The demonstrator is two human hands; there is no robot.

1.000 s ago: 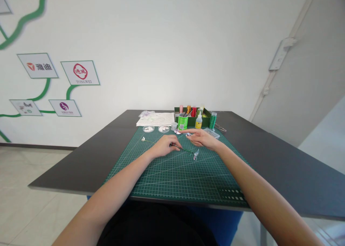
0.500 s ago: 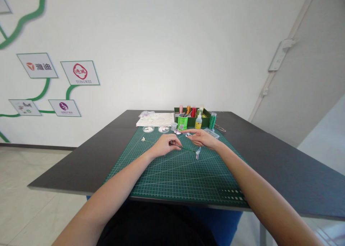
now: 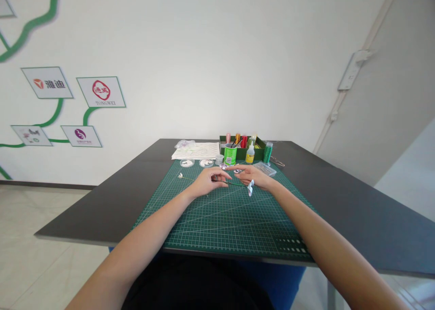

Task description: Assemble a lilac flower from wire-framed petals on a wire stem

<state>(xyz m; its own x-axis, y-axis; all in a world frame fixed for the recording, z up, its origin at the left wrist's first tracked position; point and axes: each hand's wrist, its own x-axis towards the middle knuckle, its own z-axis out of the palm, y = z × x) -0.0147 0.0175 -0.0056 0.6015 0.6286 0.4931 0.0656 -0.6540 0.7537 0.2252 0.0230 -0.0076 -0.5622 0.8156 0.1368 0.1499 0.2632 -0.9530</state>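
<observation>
My left hand (image 3: 208,181) is closed round the thin green stem of a handmade flower, whose small pale blue-white head (image 3: 250,188) sticks out to the right. The stem (image 3: 234,184) lies almost level above the green cutting mat (image 3: 238,224). My right hand (image 3: 253,175) is just beyond the stem, its index finger stretched toward my left fingertips and the other fingers bent in. Anything between those bent fingers is too small to make out. Left of my left hand, a second stem with a small white flower (image 3: 180,176) lies on the mat.
Behind my hands stand a bright green can (image 3: 230,155) with tools, a glue bottle (image 3: 250,154) and a green spool (image 3: 268,152). A dark green box (image 3: 260,142) holds coloured thread spools. Two shallow dishes (image 3: 186,163), white sheets (image 3: 197,150), a clear case (image 3: 265,169) and scissors (image 3: 277,162) lie nearby.
The flower head has turned and risen slightly, showing a whiter side. My right hand has shifted a little to the left, and its fingers now lie closer to my left fingertips.
</observation>
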